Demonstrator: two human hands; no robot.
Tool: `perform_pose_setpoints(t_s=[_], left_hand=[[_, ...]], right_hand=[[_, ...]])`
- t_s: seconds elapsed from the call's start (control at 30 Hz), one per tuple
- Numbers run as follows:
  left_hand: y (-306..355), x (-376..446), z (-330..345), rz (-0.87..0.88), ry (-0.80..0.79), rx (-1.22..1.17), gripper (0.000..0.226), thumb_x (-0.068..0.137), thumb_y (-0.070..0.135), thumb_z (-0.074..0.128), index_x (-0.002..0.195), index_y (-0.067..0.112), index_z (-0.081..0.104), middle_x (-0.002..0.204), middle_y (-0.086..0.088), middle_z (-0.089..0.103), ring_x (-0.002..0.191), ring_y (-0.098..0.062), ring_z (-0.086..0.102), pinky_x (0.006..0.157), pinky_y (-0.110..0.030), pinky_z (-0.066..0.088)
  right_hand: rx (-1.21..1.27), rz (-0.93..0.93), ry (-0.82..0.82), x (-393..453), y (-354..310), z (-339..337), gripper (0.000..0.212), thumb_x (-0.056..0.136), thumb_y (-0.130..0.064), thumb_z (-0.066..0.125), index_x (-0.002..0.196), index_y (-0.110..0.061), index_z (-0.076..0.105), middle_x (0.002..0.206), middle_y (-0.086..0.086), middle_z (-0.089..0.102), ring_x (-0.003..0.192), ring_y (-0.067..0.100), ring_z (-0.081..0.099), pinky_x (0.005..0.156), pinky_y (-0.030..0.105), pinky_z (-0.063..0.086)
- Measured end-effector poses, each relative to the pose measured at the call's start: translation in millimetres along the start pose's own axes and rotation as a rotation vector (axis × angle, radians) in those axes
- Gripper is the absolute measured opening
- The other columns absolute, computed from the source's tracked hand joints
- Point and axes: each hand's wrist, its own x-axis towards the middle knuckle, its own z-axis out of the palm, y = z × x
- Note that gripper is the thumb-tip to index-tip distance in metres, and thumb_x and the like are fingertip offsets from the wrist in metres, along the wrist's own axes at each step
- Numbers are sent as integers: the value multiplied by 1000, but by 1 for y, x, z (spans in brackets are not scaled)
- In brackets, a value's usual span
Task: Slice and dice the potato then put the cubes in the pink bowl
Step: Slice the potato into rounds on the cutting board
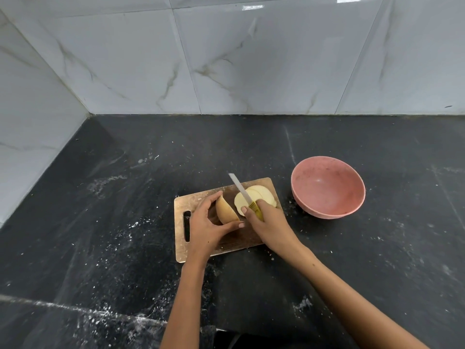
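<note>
We are working on the cutting board (pixel 201 250), which is lying on the dark counter (pixel 100 222) with its handle slot at the left. Our left hand (pixel 206 227) is curling thumb and fingers round the uncut piece of potato (pixel 226 210), bracing it so it cannot roll under the blade. Just to its right, the cut slices (pixel 261 195) are leaning in an overlapping row, pushed aside to leave cutting room. Our right hand (pixel 269 222) is gripping the yellow handle of the knife (pixel 242 191), whose pale blade is pointing away over the slices. Farther right, near the board, the pink bowl (pixel 327 190) is sitting empty, likely close by for an easy transfer; dicing seems not yet begun.
</note>
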Motion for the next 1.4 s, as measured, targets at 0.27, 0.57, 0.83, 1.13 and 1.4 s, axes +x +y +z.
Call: perform_pose_setpoints(t_s=[0.27,0.57,0.83,1.13,1.4], left_hand=[[-9,-5,-3,-2,-95,3,85,53,52,84,130,38,50,131,13,54,123,-6,50,102,-41,47],[-3,-5,8,-47,-26,0,71,65,20,82,131,23,56,130,7,57,119,-6,53,102,-31,46],[12,-18,9,-286,-19,-503,56,71,22,78,124,29,61,122,2,67,112,-11,63,85,-35,57],[15,-25,21,-323,108,-584,60,69,21,77,127,22,61,124,-2,66,109,-15,65,79,-37,59],[17,-29,27,-344,169,-632,55,75,9,75,128,21,60,123,-1,66,108,-12,65,76,-30,59]], right_hand=[[-46,-41,-13,12,-12,4,16,96,-33,55,102,-18,57,86,-10,57,70,3,54,54,11,35],[42,-42,3,16,-10,5,21,89,-35,65,95,-15,63,85,-4,64,74,4,56,57,9,36],[68,-60,5,16,-5,2,12,94,-27,59,102,-18,63,92,-7,62,83,2,57,60,7,42],[153,-39,-48,13,2,-5,14,96,-27,56,101,-18,65,90,-5,65,88,7,59,70,14,44],[213,-31,2,3,4,1,15,95,-27,57,105,-19,65,91,-11,64,88,1,58,69,9,45]])
